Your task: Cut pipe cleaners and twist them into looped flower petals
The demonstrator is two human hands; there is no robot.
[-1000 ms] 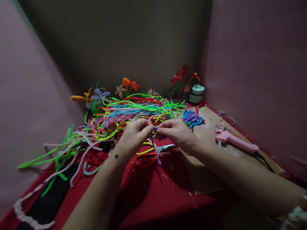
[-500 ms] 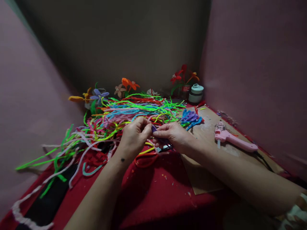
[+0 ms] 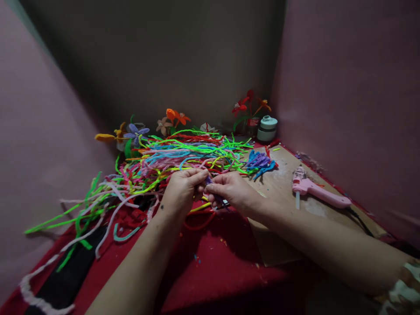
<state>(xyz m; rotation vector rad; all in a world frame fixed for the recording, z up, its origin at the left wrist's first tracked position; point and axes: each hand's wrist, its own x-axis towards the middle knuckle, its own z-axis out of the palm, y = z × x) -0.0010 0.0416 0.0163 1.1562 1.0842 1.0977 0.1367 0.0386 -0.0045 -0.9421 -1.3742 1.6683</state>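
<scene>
Between my fingertips is a purple pipe cleaner (image 3: 209,180), mostly covered by the fingers. My left hand (image 3: 184,187) pinches it from the left, thumb on top. From the other side my right hand (image 3: 229,189) pinches the same piece, and a dark purple end shows below its fingers. Just behind both hands spreads a large heap of pipe cleaners (image 3: 183,151) in green, blue, pink, red and yellow. A bundle of purple and blue pipe cleaners (image 3: 260,162) lies beyond my right hand.
On the brown board (image 3: 285,175) at right rests a pink glue gun (image 3: 320,192) with its cord. Pipe-cleaner flowers (image 3: 136,131) and a light-lidded jar (image 3: 267,129) stand along the back wall. Red cloth (image 3: 210,271) with small scraps covers the table.
Both hands have turned slightly around the purple piece, and the left thumb now lies flatter across it. Small blue scraps now show on the red cloth. The view has shifted a little.
</scene>
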